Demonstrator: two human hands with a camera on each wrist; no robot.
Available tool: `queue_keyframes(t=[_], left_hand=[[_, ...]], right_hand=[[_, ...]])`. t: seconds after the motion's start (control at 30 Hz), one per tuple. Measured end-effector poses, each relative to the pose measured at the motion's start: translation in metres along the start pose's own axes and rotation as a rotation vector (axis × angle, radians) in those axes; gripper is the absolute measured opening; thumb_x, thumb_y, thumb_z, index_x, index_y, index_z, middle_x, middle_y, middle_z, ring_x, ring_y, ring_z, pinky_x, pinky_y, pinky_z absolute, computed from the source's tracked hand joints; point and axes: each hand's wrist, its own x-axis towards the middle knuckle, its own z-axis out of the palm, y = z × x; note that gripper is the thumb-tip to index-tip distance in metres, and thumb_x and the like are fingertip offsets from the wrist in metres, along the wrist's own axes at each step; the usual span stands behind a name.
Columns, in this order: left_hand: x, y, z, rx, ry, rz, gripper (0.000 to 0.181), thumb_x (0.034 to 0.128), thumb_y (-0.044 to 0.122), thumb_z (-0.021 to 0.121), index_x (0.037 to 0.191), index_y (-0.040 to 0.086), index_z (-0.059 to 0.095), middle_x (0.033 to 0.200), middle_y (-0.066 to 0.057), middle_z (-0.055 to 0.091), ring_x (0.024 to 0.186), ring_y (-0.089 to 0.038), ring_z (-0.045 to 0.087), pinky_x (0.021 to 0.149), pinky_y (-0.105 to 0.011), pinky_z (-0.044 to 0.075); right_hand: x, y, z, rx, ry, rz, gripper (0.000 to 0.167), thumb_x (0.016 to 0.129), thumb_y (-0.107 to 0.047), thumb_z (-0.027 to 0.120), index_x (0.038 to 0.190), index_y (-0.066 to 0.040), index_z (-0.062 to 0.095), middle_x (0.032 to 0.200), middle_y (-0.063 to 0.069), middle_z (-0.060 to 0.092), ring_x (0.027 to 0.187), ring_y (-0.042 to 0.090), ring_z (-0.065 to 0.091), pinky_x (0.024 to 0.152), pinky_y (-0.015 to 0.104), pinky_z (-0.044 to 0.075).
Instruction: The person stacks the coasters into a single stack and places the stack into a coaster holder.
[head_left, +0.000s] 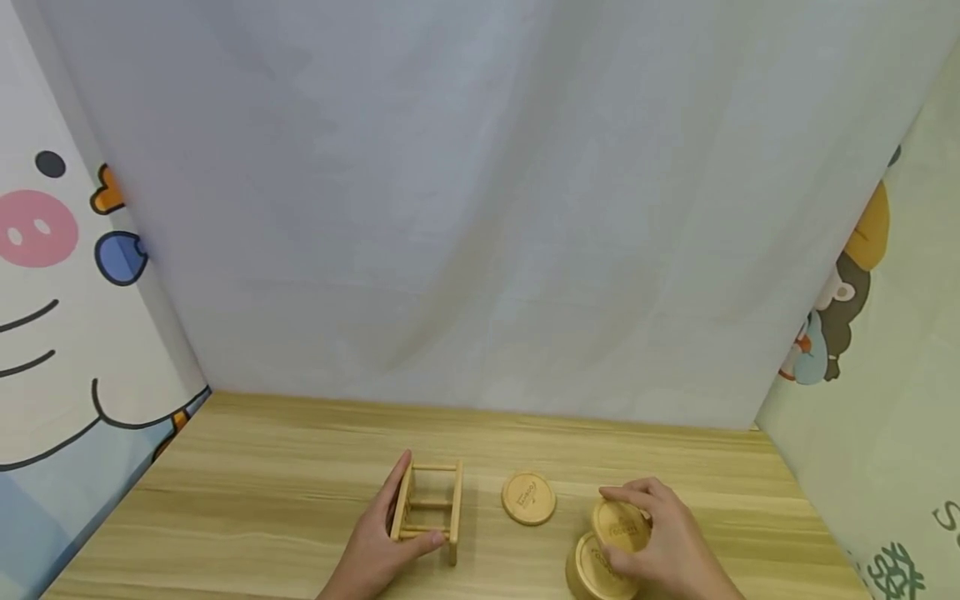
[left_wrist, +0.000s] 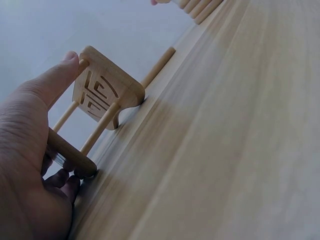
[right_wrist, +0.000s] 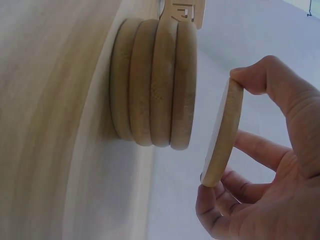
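Observation:
My left hand [head_left: 375, 533] grips a small wooden rack [head_left: 432, 504] that stands on the table, the thumb across its near rod. In the left wrist view the rack's end panel [left_wrist: 105, 87] shows cut-out slots, joined to the other panel by round rods. With its thumb and fingertips my right hand [head_left: 663, 537] pinches a round wooden coaster [head_left: 621, 525] by the edge. That coaster hangs just above a stack of coasters [right_wrist: 152, 85], apart from it in the right wrist view. Between the hands, a single coaster [head_left: 528, 498] lies flat, with dark lettering on top.
The wood-grain table [head_left: 300, 450] ends at a plain pale cloth [head_left: 480, 250] at the back. A cartoon-printed cloth [head_left: 82, 333] stands on the left, and a pale green printed one [head_left: 885, 350] on the right.

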Motion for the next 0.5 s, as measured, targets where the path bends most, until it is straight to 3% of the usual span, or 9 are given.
queue_keyframes(t=[0.3,0.5], left_hand=[[-0.001,0.001,0.0,0.017,0.004,-0.003,0.118,0.0896,0.024,0.097,0.18,0.032,0.02,0.175,-0.025,0.036,0.139,-0.04,0.061,0.099,-0.042,0.062],[-0.001,0.001,0.0,0.047,0.018,0.0,0.119,0.0888,0.027,0.098,0.179,0.033,0.022,0.176,-0.024,0.035,0.142,-0.041,0.059,0.102,-0.047,0.061]], right_hand=[[-0.007,-0.002,-0.002,-0.019,-0.024,-0.024,0.065,0.073,-0.021,0.097,0.136,-0.016,0.081,0.121,-0.003,0.064,0.107,0.017,0.059,0.087,0.04,0.055],[-0.011,-0.004,-0.002,-0.047,-0.008,-0.061,0.063,0.073,-0.022,0.098,0.134,-0.018,0.082,0.12,-0.006,0.063,0.104,0.013,0.058,0.083,0.033,0.053]])
